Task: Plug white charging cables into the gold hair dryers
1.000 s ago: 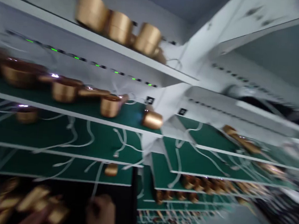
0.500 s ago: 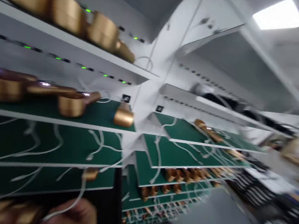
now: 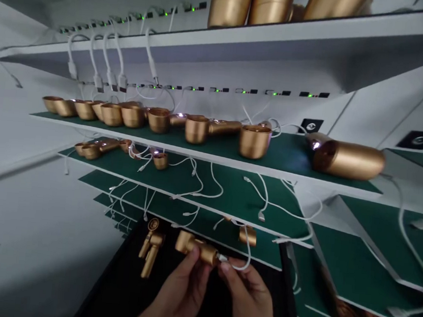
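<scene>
My left hand [image 3: 181, 289] holds a gold cylindrical device [image 3: 196, 247] by its handle, low in the middle of the head view. My right hand [image 3: 249, 295] pinches the plug of a white charging cable [image 3: 241, 260] right at the device's end; I cannot tell whether the plug is in. Both hands hover over a black tray [image 3: 122, 289] with two more gold devices [image 3: 150, 252] lying on it.
Tiered green shelves [image 3: 289, 153] carry rows of gold devices [image 3: 195, 127] and loose white cables [image 3: 201, 187]. One gold device [image 3: 344, 159] lies on its side at right. Above runs a white shelf [image 3: 244, 40] with green-lit ports. A grey wall stands at left.
The view has swung left and down and steadied. Both my hands are now in full view, with the gold device and cable plug brought together between them.
</scene>
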Demonstrator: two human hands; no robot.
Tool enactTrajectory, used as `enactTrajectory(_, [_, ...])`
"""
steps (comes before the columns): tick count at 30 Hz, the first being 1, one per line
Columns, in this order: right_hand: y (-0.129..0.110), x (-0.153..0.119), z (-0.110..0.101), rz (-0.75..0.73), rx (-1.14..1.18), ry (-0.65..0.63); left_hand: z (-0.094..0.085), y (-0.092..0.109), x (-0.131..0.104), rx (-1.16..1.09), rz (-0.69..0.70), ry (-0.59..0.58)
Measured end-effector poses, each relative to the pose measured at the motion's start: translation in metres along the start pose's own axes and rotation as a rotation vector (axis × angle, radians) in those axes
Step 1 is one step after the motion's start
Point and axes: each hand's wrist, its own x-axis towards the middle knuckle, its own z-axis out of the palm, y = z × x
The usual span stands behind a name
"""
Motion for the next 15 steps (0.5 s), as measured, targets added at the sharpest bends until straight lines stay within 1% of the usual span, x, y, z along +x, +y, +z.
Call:
enactTrajectory(2, [-0.005,-0.001,0.001,0.002,-0.035,0.035,-0.003,0.0,0.001,0.02,-0.022,-0.036])
enactTrajectory(3, [-0.008,-0.002,0.002,-0.004,-0.05,0.046,-0.004,0.001,0.002,0.031,-0.012,-0.048])
enactTrajectory(6, [-0.019,-0.005,0.004,-0.053,-0.094,0.026,-0.005,0.002,0.001,0.074,0.065,-0.071])
enactTrajectory(10, [-0.032,-0.004,0.001,-0.09,-0.163,-0.096,-0.006,0.003,0.001,0.148,0.154,-0.135])
enactTrajectory(15, [-0.043,0.004,-0.014,-0.05,-0.298,-0.242,-0.014,0.008,0.007,0.249,0.208,-0.263])
